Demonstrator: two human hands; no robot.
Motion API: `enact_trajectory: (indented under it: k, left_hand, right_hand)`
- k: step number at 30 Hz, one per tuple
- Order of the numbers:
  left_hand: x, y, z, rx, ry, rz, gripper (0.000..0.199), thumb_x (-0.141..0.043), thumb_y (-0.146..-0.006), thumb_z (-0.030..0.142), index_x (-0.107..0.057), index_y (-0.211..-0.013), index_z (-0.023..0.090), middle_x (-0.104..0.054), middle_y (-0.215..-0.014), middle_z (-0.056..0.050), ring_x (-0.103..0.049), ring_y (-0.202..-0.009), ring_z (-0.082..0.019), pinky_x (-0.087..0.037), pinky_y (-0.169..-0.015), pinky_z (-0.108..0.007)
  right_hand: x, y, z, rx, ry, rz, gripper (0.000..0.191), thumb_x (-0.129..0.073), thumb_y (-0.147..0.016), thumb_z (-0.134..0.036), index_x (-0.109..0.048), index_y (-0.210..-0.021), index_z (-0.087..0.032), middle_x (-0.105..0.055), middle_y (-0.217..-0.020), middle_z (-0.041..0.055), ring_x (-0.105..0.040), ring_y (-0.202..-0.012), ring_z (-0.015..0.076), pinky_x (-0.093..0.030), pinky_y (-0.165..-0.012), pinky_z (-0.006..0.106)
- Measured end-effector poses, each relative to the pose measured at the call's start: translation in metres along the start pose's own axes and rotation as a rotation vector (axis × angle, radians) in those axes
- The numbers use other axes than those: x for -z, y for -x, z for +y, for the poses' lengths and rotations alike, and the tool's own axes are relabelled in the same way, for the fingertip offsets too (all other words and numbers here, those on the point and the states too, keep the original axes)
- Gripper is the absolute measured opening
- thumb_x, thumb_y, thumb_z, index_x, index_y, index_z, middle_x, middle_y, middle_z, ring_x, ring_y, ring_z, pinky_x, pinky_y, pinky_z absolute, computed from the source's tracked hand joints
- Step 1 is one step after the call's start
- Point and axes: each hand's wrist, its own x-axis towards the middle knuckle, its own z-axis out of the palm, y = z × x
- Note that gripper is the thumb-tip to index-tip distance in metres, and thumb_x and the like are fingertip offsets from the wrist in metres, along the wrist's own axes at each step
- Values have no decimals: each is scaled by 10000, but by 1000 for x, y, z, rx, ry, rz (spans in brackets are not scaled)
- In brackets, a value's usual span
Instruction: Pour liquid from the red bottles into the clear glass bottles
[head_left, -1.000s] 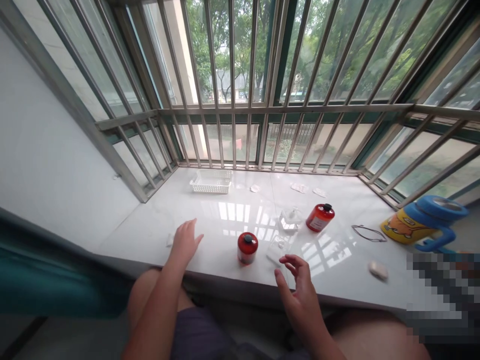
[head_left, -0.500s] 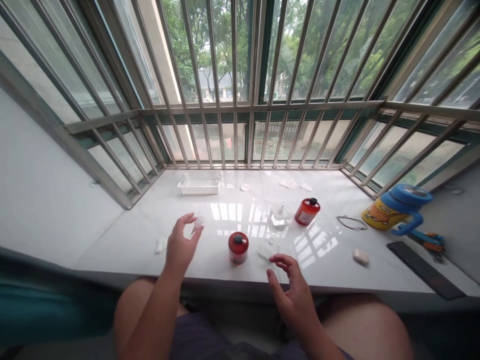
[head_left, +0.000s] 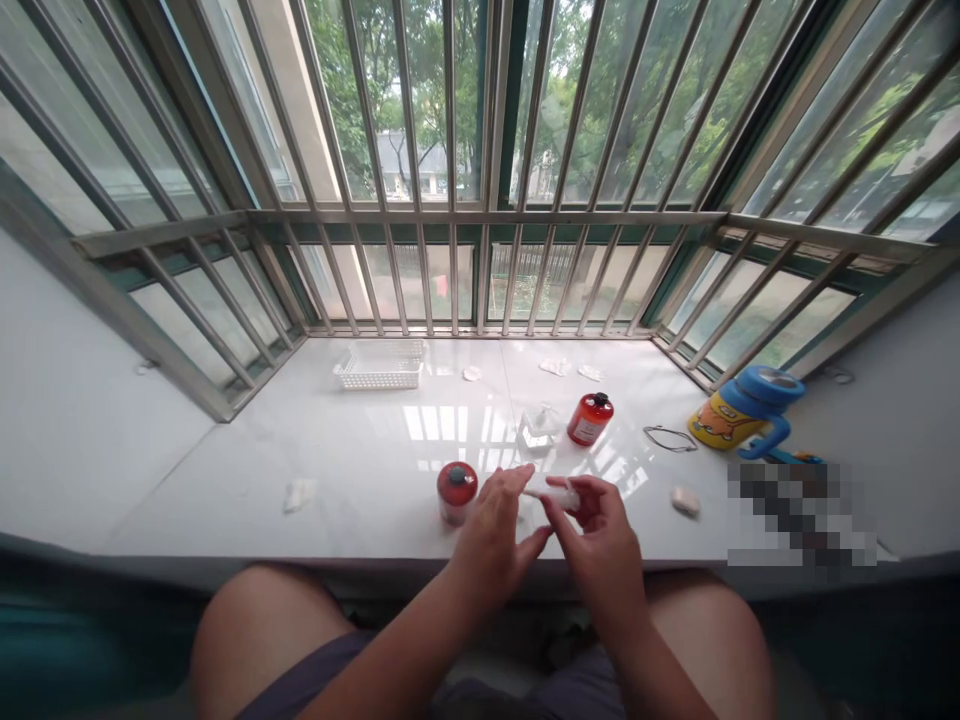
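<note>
My right hand pinches a small whitish, see-through piece with a thin stem pointing left; I cannot make out its kind. Close to that stem is my left hand, fingers stretched out and thumb apart, with nothing visible in it. Below and between the hands, a clear bottle shows in part, mostly covered by my fingers. A red bottle with a black cap stands just left of my left hand. Behind the hands is a second clear container, beside another red bottle.
A white perforated basket sits at the back left. Crumpled white bits lie near the window bars. To the right are a looped cord, a pale block and a blue-and-yellow mug. A white packet lies at left.
My left hand has moved right, over beside the right hand. The small see-through piece has passed from my left hand into my right. The view has shifted slightly to the right.
</note>
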Motion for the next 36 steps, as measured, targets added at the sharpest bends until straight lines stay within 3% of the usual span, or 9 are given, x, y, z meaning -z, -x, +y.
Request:
enact_trajectory:
  k: [3,6,10,14,17,22,31,36]
  left_hand:
    - [-15,-3,-19,139,39,-79,968,-856,-856,263,-321,-1662,309,-490,-1660,-140,-468,-1549,-376,-408,-1286,-622]
    - [-27,-8,-41,234,90,-139,1045,-910,-791,293,-327,-1658,280,-427,-1696,-176,-408,-1586,-400,-367,-1302,-641]
    - [-40,-11,-67,282,111,-147,980,-878,-809,273,-360,-1641,272,-370,-1727,-189,-349,-1619,-406,-307,-1319,-661]
    - [-51,-10,-81,252,129,-146,865,-853,-821,223,-437,-1576,287,-484,-1646,-154,-414,-1580,-369,-343,-1303,-628]
    - [-58,-7,-83,249,133,-108,881,-917,-734,193,-496,-1503,274,-544,-1579,-142,-478,-1513,-372,-395,-1266,-610]
    - [-66,-1,-74,396,153,2,957,-930,-650,155,-487,-1493,249,-604,-1459,-121,-557,-1406,-349,-442,-1226,-565]
    - [-68,1,-68,410,158,-6,956,-888,-663,161,-455,-1512,241,-634,-1400,-108,-619,-1299,-315,-490,-1169,-512]
    - [-68,1,-69,401,138,-6,967,-912,-657,219,-463,-1513,220,-631,-1403,-117,-606,-1329,-336,-475,-1186,-523]
  right_hand:
    - [10,-27,8,3,141,-20,548,-818,-885,-566,-535,-1249,-270,-791,-1206,109,-799,-1005,285,-644,-931,457]
    - [12,-47,11,27,272,-65,602,-801,-878,-583,-506,-1305,-279,-801,-1173,86,-799,-968,281,-634,-894,442]
    - [8,-58,14,81,384,-132,598,-763,-885,-573,-501,-1329,-268,-805,-1122,77,-789,-918,283,-618,-847,435]
    - [0,-61,23,115,454,-250,574,-697,-919,-483,-477,-1402,-263,-791,-1117,69,-767,-950,294,-597,-860,455]
    - [-6,-59,34,122,495,-346,551,-654,-927,-410,-475,-1431,-275,-779,-1120,55,-757,-972,299,-587,-874,464]
    - [-11,-48,53,113,511,-425,575,-659,-910,-334,-492,-1460,-302,-766,-1205,56,-731,-1143,309,-572,-974,475]
    - [1,-30,72,100,324,-312,707,-774,-893,-461,-436,-1493,-301,-677,-1442,102,-620,-1380,311,-500,-1158,543]
    - [9,-22,76,33,251,-304,713,-748,-924,-542,-402,-1487,-274,-731,-1245,100,-700,-1219,297,-536,-1105,522]
